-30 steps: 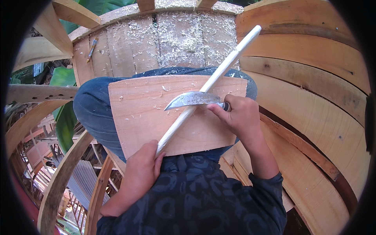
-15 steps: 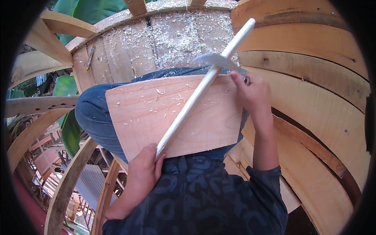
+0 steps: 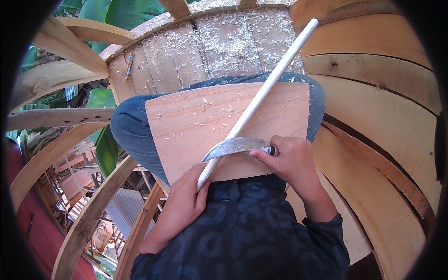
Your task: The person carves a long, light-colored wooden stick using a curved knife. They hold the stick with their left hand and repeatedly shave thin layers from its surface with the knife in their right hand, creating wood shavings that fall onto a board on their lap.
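Observation:
A long pale whittled stick slants across a wooden board that lies over my crossed legs. Its near end sits in my left hand, which is closed around it. My right hand grips the dark handle of a knife with a broad curved blade. The blade lies crosswise over the stick, close to my left hand, its tip pointing left. Small shavings dot the board.
Plank flooring covered in wood shavings stretches beyond my knees. A small paintbrush-like tool lies at the left on it. Curved plank walls rise at the right; wooden ribs and open gaps are at the left.
My right hand has brought the knife down along the stick, from its far part to near my left hand. The left hand keeps its hold; the whole view has shifted slightly.

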The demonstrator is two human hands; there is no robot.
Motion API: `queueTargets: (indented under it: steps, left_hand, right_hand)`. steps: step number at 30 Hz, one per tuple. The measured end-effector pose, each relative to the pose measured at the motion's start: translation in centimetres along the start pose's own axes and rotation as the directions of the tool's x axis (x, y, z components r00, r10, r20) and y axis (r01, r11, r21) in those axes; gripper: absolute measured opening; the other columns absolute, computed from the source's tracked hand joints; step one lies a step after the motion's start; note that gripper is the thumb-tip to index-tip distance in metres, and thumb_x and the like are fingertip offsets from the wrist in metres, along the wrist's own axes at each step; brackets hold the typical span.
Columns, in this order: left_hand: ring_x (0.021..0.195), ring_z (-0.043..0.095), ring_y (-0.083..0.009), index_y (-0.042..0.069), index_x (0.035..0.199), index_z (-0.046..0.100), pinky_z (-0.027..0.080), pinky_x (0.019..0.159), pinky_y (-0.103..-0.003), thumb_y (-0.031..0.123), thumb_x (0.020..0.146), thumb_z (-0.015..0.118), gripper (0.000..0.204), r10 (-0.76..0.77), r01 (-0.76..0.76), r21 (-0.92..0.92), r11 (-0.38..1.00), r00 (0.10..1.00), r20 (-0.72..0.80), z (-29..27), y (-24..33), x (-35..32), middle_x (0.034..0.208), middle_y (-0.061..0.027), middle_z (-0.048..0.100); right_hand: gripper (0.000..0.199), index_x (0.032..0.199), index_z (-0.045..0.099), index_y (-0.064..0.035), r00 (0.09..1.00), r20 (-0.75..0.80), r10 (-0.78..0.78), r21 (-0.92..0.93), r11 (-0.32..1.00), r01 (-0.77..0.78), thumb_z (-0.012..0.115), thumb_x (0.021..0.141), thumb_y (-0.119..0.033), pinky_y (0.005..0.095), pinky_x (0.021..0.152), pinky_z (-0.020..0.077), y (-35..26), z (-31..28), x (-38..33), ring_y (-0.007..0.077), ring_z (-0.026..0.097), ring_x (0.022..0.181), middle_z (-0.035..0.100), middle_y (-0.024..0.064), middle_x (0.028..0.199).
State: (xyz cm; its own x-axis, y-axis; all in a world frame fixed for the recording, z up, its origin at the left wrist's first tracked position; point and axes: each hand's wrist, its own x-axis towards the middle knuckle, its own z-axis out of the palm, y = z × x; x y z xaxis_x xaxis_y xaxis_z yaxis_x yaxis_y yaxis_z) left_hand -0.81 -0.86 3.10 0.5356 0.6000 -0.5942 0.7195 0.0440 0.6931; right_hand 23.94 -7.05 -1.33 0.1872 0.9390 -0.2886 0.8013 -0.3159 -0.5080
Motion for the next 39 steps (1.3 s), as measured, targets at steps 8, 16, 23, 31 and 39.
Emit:
queueTargets:
  steps: [8, 16, 23, 31, 39]
  left_hand:
    - [0.092, 0.06, -0.0475, 0.003, 0.124, 0.051, 0.048, 0.077, -0.045, 0.0, 0.089, 0.055, 0.035, 0.009, -0.008, 0.013, 1.0, 0.996, -0.087, 1.0, -0.2, -0.3, 0.095, -0.0267, 0.061]
    - [0.085, 0.059, -0.047, 0.003, 0.119, 0.05, 0.047, 0.073, -0.049, -0.002, 0.087, 0.055, 0.033, -0.014, 0.013, -0.023, 1.0, 0.999, -0.048, 0.5, -0.1, 0.0, 0.089, -0.0261, 0.059]
    - [0.083, 0.06, -0.0476, 0.003, 0.117, 0.05, 0.047, 0.071, -0.048, -0.001, 0.088, 0.055, 0.029, -0.036, 0.035, -0.057, 0.998, 0.999, -0.014, 0.1, -0.6, 0.0, 0.085, -0.0269, 0.06]
    - [0.075, 0.061, -0.0477, 0.002, 0.11, 0.049, 0.047, 0.065, -0.047, 0.005, 0.091, 0.057, 0.02, -0.07, 0.076, -0.111, 0.991, 0.996, 0.055, -0.2, -1.0, 0.1, 0.074, -0.0261, 0.06]
    - [0.071, 0.062, -0.044, 0.001, 0.112, 0.049, 0.046, 0.064, -0.044, 0.008, 0.092, 0.059, 0.023, -0.129, 0.151, -0.172, 0.973, 0.983, 0.133, -0.8, -0.9, 0.4, 0.075, -0.0244, 0.061]
  right_hand:
    - [0.063, 0.056, 0.053, -0.0052, 0.992, -0.094, -0.085, -0.086, 0.993, 0.077, 0.074, 0.069, -0.063, 0.036, 0.045, 0.0411, 1.1, 0.1, 1.2, 0.0296, 0.055, 0.047, 0.051, 0.0109, 0.051]
    - [0.067, 0.052, 0.05, -0.0085, 0.969, -0.19, -0.155, -0.189, 0.975, 0.119, 0.071, 0.067, -0.07, 0.0329, 0.041, 0.0417, 1.4, 0.3, 2.1, 0.0241, 0.057, 0.044, 0.052, 0.0067, 0.048]
    - [0.068, 0.054, 0.049, -0.0049, 0.946, -0.323, -0.024, -0.242, 0.969, -0.057, 0.068, 0.077, -0.067, 0.0361, 0.044, 0.0417, 3.9, 0.9, 2.8, 0.027, 0.054, 0.043, 0.051, 0.0086, 0.047]
    - [0.063, 0.057, 0.055, -0.0036, 0.981, -0.171, 0.089, -0.085, 0.991, -0.104, 0.069, 0.079, -0.062, 0.0354, 0.044, 0.0423, 2.2, -2.6, 1.9, 0.0278, 0.054, 0.043, 0.052, 0.0097, 0.047]
    - [0.067, 0.055, 0.054, -0.0051, 0.984, -0.168, -0.053, -0.231, 0.973, 0.013, 0.069, 0.074, -0.067, 0.0358, 0.043, 0.041, 2.1, -0.2, 3.4, 0.0274, 0.056, 0.044, 0.051, 0.0099, 0.047]
